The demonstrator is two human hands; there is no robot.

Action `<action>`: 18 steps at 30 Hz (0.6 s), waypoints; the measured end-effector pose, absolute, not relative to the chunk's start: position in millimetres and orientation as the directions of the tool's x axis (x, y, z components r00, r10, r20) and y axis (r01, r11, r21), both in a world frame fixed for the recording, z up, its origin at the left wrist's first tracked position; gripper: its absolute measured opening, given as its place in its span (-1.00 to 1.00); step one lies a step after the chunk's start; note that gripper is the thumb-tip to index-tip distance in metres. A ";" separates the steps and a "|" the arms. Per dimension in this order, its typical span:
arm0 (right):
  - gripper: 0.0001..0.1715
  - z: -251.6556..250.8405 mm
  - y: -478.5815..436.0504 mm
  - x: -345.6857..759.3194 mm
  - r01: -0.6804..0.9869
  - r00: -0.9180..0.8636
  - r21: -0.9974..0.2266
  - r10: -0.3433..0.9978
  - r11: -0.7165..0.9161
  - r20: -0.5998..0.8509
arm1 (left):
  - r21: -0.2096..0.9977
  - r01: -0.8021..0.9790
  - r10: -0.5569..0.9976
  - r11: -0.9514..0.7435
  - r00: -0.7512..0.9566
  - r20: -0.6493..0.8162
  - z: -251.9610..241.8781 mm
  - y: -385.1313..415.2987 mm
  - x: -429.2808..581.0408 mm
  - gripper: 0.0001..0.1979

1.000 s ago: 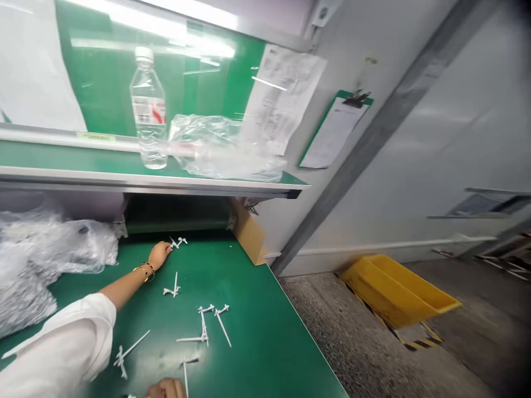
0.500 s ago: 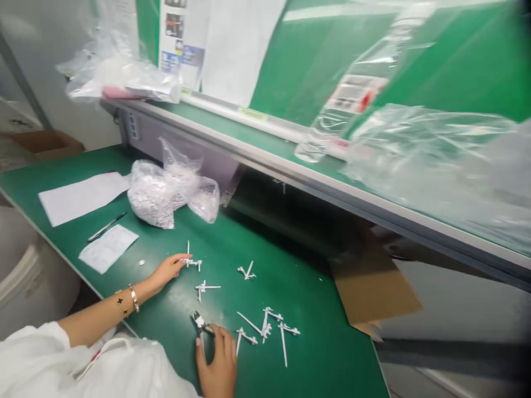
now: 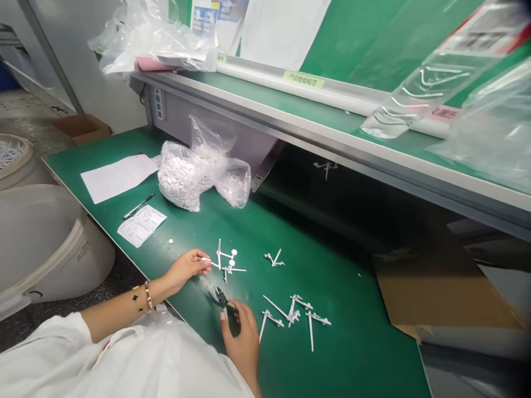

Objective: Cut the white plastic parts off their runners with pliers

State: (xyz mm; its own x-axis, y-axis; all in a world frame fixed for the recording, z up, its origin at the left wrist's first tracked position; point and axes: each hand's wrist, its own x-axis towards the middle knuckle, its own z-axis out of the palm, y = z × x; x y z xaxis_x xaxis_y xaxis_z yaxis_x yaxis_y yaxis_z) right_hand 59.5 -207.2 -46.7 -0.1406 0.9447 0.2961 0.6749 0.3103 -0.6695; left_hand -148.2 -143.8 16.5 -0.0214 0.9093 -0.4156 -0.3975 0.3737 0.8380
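Left hand: pinching branched plastic sprue, lower centre.
Right hand: gripping metal cutters.
Worktop: smooth, glossy green.

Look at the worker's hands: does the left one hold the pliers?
No, the right hand holds the pliers, while the left hand holds a white branched piece.

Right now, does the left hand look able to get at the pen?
Probably yes: only a small white disc and flat printed slips lie between the left hand and the pen, though that hand pinches a white branched piece it might first need to release.
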 end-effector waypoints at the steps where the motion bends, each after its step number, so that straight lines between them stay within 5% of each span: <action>1: -0.69 -38.7 -205.5 56.1 0.656 -0.139 -0.694 0.952 0.296 0.274 | 0.835 -0.403 0.909 0.376 -0.013 -0.416 21.2 -144.8 -146.7 -0.61; 8: -0.72 5.7 -192.9 41.9 0.607 -0.047 -0.758 0.963 0.238 0.265 | 0.818 -0.431 0.910 0.379 0.016 -0.414 29.0 -149.0 -129.3 -0.66; 18: -0.71 6.0 -191.8 41.2 0.659 0.021 -0.715 0.945 0.233 0.327 | 0.770 -0.455 0.885 0.447 0.104 -0.453 23.6 -139.1 -119.7 -0.63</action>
